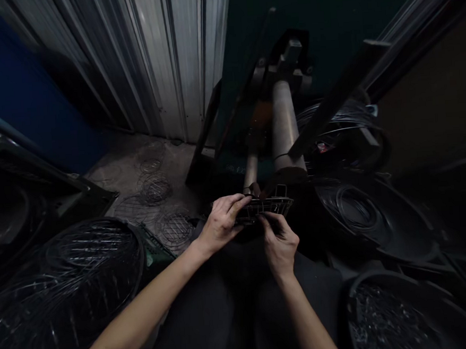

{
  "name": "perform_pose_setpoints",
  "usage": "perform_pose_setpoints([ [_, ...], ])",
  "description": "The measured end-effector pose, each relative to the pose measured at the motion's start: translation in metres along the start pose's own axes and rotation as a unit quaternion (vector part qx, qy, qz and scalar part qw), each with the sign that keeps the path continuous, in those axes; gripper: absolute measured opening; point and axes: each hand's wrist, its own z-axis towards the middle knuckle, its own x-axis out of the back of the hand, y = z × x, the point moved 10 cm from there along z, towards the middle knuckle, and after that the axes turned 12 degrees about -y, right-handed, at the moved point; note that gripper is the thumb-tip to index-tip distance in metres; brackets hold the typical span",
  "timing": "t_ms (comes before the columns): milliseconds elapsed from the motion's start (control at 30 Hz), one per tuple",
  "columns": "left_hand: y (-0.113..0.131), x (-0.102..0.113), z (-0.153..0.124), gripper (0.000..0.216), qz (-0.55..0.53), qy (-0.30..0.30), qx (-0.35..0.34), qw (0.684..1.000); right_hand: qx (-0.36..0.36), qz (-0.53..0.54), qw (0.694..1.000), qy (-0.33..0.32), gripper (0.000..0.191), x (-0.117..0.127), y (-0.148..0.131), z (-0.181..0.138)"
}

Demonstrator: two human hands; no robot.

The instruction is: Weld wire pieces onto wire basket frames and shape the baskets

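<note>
A small wire basket (286, 207) is held between my hands, in front of the lower arm of a machine (252, 170). My left hand (222, 220) is closed on the basket's left side, with the fingers over its upper rim and the thumb lower down. My right hand (280, 240) pinches at the near side of the basket; whether a small piece is between its fingertips I cannot make out. A thick grey cylinder (285, 123) of the machine juts out just above the basket.
A large tub (135, 229) of wire grids stands at the left. At the right are a basin (405, 237) with coiled wire (353, 208) and a tub of small metal pieces (386, 318). Round wire grids (175, 226) lie on the floor. A dark bar (339, 98) slants across the machine.
</note>
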Motion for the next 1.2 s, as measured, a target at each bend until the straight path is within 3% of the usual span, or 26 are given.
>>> perform_pose_setpoints([
  [333, 0.004, 0.005, 0.001, 0.054, 0.073, 0.022, -0.031, 0.997, 0.019, 0.023, 0.999, 0.020, 0.022, -0.003, -0.005, 0.001],
  [533, 0.001, 0.000, 0.007, 0.057, 0.070, 0.019, -0.033, 0.997, 0.002, -0.001, 1.000, -0.026, 0.019, -0.003, -0.020, 0.009],
  [633, 0.000, 0.001, 0.005, 0.062, 0.035, 0.007, -0.012, 0.999, 0.000, 0.017, 0.999, -0.031, 0.026, 0.019, -0.033, -0.006],
  [700, 0.006, 0.002, -0.003, 0.065, 0.016, -0.015, 0.001, 1.000, -0.026, 0.007, 1.000, 0.005, 0.034, 0.059, -0.026, -0.034],
  [800, 0.029, -0.005, -0.017, 0.067, -0.013, -0.090, 0.016, 0.996, -0.126, -0.116, 0.978, 0.119, 0.036, 0.156, 0.026, -0.098],
  [867, 0.049, -0.020, -0.025, 0.067, -0.034, -0.172, 0.023, 0.984, -0.270, -0.250, 0.921, 0.127, 0.037, 0.213, 0.085, -0.145],
  [900, 0.058, -0.029, -0.028, 0.067, -0.043, -0.217, 0.026, 0.975, -0.354, -0.317, 0.876, 0.081, 0.034, 0.231, 0.120, -0.168],
  [967, 0.070, -0.047, -0.032, 0.066, -0.054, -0.290, 0.032, 0.955, -0.455, -0.364, 0.811, -0.055, 0.026, 0.244, 0.181, -0.208],
  [1033, 0.074, -0.059, -0.034, 0.066, -0.060, -0.324, 0.027, 0.944, -0.490, -0.355, 0.784, -0.137, 0.017, 0.240, 0.219, -0.240],
  [1133, 0.069, -0.064, -0.046, 0.075, -0.071, -0.329, 0.002, 0.942, -0.501, -0.332, 0.785, -0.152, 0.009, 0.233, 0.239, -0.260],
  [1200, 0.055, -0.059, -0.060, 0.084, -0.078, -0.286, 0.019, 0.955, -0.515, -0.325, 0.781, -0.143, 0.012, 0.235, 0.243, -0.267],
])
